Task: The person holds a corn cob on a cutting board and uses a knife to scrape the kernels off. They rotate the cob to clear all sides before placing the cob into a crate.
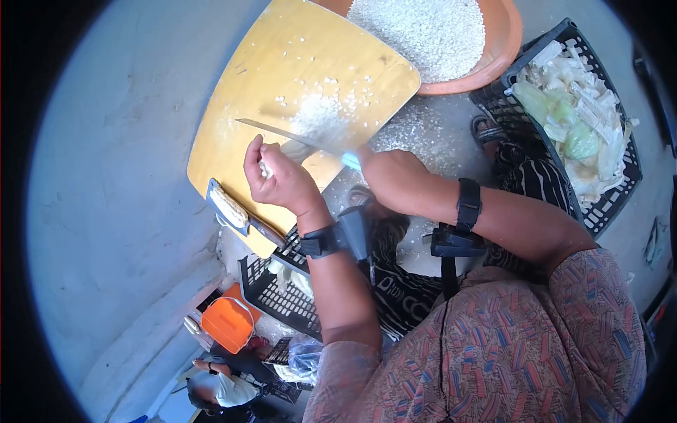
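Observation:
My right hand (395, 178) is closed round the light blue handle of a knife (271, 128), whose blade points left across the board. Just below that blade, my left hand (282, 178) is curled shut on a whitish corn cob (265, 169), mostly hidden by the fingers. Both hands are over the near part of a yellow board (247, 92). Loose white corn kernels (321, 116) lie heaped beyond the blade, with more scattered about. At the board's left edge, another pale cob (227, 206) rests on a wide-bladed cleaver (262, 227) with a brown handle.
An orange-brown basin (504, 42) full of white kernels stands at the top. To the right is a black crate (631, 151) of husks. Another black crate (282, 307) and an orange bucket (226, 326) are lower left. Another person (236, 388) sits beyond. Kernels litter the floor.

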Tool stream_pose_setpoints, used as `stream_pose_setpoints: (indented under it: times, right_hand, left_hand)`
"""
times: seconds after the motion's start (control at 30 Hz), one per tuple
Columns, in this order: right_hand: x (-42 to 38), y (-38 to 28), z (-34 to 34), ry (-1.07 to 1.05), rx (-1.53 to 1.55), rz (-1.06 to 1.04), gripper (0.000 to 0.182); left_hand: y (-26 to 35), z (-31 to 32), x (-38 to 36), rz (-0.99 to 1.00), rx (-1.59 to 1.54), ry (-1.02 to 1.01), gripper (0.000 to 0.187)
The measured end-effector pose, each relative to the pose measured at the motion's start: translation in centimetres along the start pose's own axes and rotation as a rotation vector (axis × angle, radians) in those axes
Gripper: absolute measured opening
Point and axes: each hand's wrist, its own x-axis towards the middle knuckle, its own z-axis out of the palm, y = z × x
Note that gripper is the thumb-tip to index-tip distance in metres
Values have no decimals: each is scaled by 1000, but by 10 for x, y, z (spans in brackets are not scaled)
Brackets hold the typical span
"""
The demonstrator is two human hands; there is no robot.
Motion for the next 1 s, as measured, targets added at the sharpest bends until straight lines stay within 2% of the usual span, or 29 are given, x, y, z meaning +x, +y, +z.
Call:
stream_pose_setpoints:
  times: [0.13, 0.23, 0.3, 0.5, 0.6, 0.7, 0.83, 0.93, 1.0]
  right_hand:
    - [27, 13, 25, 19, -42, -92, 24]
    - [45, 10, 32, 151, 56, -96, 15]
    - [46, 6, 31, 86, 130, 29, 21]
    - [11, 5, 23, -21, 69, 58, 22]
    - [27, 10, 32, 22, 114, 46, 23]
    - [43, 15, 39, 29, 35, 2, 23]
    - [49, 14, 40, 70, 94, 61, 23]
    - [48, 14, 33, 76, 115, 46, 23]
    - [47, 12, 27, 95, 112, 86, 23]
  left_hand:
    - [6, -1, 2, -93, -46, 17, 14]
    - [4, 1, -6, 27, -8, -25, 15]
    - [3, 1, -5, 7, -28, -18, 15]
    - [-6, -15, 12, -96, -101, 32, 20]
    - [2, -11, 10, -178, -133, 60, 20]
    - [1, -12, 8, -172, -140, 65, 20]
    - [-9, -22, 9, -134, -156, 63, 16]
    - [-14, -27, 12, -133, -237, 23, 15]
    - [-13, -29, 11, -39, -240, -127, 13]
